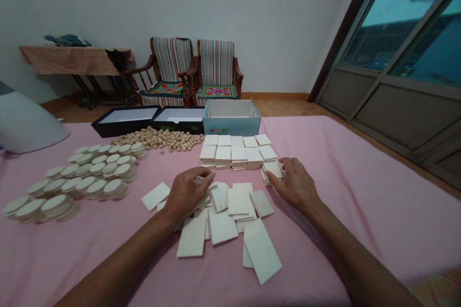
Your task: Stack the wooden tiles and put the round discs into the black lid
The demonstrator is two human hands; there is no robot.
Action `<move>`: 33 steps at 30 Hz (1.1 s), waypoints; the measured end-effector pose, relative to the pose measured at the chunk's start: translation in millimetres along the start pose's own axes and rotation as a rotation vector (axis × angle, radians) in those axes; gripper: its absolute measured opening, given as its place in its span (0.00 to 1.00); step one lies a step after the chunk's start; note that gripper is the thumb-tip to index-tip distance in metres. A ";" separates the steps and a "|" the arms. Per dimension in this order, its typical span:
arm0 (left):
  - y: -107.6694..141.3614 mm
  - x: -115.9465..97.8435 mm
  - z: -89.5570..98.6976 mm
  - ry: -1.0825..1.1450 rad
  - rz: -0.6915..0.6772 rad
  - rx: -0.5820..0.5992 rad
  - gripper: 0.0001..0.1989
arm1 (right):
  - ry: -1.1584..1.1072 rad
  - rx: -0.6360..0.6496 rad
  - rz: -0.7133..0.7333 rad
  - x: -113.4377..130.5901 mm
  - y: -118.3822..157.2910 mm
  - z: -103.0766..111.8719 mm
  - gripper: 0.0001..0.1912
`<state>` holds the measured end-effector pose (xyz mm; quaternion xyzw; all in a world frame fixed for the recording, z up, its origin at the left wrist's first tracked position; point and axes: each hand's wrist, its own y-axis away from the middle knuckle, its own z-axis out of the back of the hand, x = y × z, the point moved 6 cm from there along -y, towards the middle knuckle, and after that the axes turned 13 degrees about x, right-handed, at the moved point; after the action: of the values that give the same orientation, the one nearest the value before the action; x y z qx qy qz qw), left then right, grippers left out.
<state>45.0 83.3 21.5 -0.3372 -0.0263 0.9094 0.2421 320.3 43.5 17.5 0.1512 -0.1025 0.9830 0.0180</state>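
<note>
My right hand is curled round a short stack of pale wooden squares, thumb on the near side and fingers on the far side. This stack stands at the near right corner of neat rows of stacked wooden squares. My left hand is bent over the left part of a loose heap of wooden squares, its fingers curled and thumb pointing right. Whatever may be between those fingers is hidden. One loose square lies left of that hand.
Stacks of round wooden discs cover the left side of the pink cloth. Behind them lie many small wooden pieces. Two black box parts and a light-blue box stand along the far edge. A pale curved object juts in at left.
</note>
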 end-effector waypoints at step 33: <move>0.0 0.4 -1.4 0.012 0.008 0.007 0.13 | -0.004 0.220 0.359 1.6 -9.6 10.1 0.28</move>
<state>45.6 83.4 20.2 -0.3421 -0.0202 0.9083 0.2399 322.4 50.9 29.3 0.1334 -0.0200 0.9754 -0.1741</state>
